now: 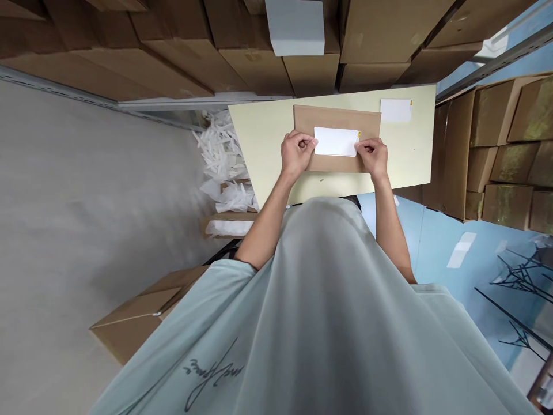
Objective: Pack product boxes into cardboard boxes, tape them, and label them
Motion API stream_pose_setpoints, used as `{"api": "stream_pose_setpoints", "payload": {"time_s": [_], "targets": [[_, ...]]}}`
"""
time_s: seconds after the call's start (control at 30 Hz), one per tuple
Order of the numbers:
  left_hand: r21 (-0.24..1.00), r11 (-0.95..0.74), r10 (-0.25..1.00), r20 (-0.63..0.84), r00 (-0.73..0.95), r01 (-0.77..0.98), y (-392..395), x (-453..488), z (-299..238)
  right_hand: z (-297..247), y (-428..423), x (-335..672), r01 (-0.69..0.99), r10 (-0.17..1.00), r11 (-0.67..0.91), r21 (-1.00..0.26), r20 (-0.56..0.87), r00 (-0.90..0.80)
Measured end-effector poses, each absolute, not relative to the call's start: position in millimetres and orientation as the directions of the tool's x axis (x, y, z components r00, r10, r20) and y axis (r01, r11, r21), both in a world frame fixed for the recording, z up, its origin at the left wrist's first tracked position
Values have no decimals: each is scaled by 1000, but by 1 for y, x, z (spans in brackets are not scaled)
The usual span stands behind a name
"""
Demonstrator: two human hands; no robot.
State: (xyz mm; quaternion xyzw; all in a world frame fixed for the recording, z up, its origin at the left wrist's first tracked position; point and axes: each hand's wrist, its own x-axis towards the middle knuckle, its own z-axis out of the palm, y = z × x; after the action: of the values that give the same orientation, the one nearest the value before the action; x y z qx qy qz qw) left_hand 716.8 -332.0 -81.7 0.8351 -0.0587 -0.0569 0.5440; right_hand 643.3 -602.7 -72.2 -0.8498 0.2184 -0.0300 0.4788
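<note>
A flat brown cardboard parcel (337, 118) lies on a pale yellow table (268, 138). A white label (337, 141) rests on top of the parcel. My left hand (296, 153) pinches the label's left edge with closed fingers. My right hand (374, 157) pinches its right edge, near a small yellow tab at the corner. A second white label (396, 110) lies flat on the table to the right of the parcel, untouched.
Stacked cardboard boxes (259, 63) line the shelves behind the table and on the right (501, 150). A heap of white paper strips (222, 158) lies left of the table. An open carton (138, 317) sits on the grey floor at lower left.
</note>
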Motion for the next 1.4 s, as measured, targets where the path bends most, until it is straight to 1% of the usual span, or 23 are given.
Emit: {"api": "stream_pose_setpoints", "payload": {"time_s": [0.13, 0.3, 0.8, 1.0, 1.4], "targets": [[939, -342, -160, -16, 987, -41, -332, 716, -82, -73, -600, 641, -328, -401, -451, -830, -140, 905], [941, -334, -152, -5, 988, -46, -333, 713, -78, -74, -599, 638, -284, -396, -477, -832, -85, 914], [945, -322, -130, 9, 992, -51, -336, 709, -78, -73, -598, 639, -308, -417, -468, -828, -101, 903], [948, -313, -120, 19, 993, -56, -336, 708, -78, -75, -600, 639, -289, -398, -504, -814, -79, 914], [952, -303, -115, 16, 993, -50, -337, 707, -79, -78, -601, 637, -273, -387, -517, -811, -63, 920]]}}
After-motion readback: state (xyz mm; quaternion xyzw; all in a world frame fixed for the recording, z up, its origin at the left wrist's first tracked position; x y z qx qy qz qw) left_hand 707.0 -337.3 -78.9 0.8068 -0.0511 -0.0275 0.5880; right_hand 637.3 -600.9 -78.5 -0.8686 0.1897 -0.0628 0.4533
